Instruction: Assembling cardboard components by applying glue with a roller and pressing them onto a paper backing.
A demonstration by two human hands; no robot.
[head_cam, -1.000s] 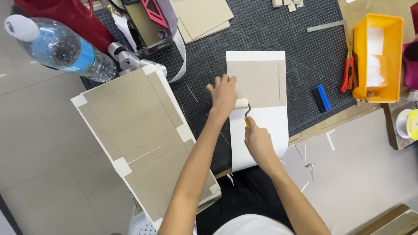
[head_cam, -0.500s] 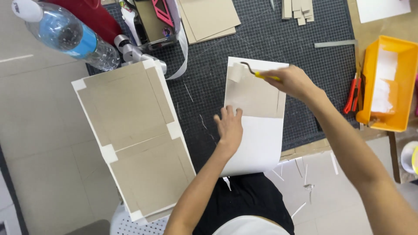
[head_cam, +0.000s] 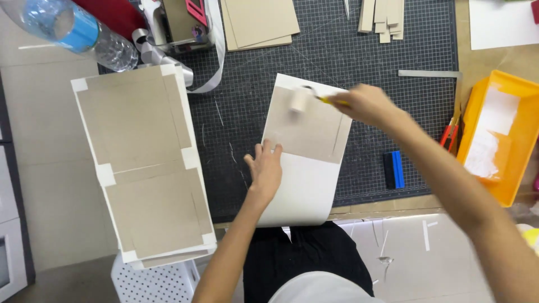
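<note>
A white paper sheet [head_cam: 303, 191] lies on the dark cutting mat [head_cam: 247, 112], with a grey-brown cardboard panel [head_cam: 314, 132] on its upper half. My left hand [head_cam: 265, 171] rests flat on the sheet's left edge, fingers spread, just below the panel. My right hand [head_cam: 359, 104] grips the yellow handle of a small roller [head_cam: 301, 101], blurred with motion, which sits on the panel's upper left part.
A large stack of taped cardboard panels [head_cam: 140, 163] lies left of the mat. A plastic bottle [head_cam: 73, 31] is at top left, cardboard sheets [head_cam: 258, 22] and strips [head_cam: 384, 19] at top. A blue-black block [head_cam: 393, 168], red cutters [head_cam: 449, 137] and a yellow tray [head_cam: 505, 140] are to the right.
My right hand with the roller went from the sheet's middle up to the panel's top and now rolls across its upper left. My left hand shifted down to the sheet's left edge.
</note>
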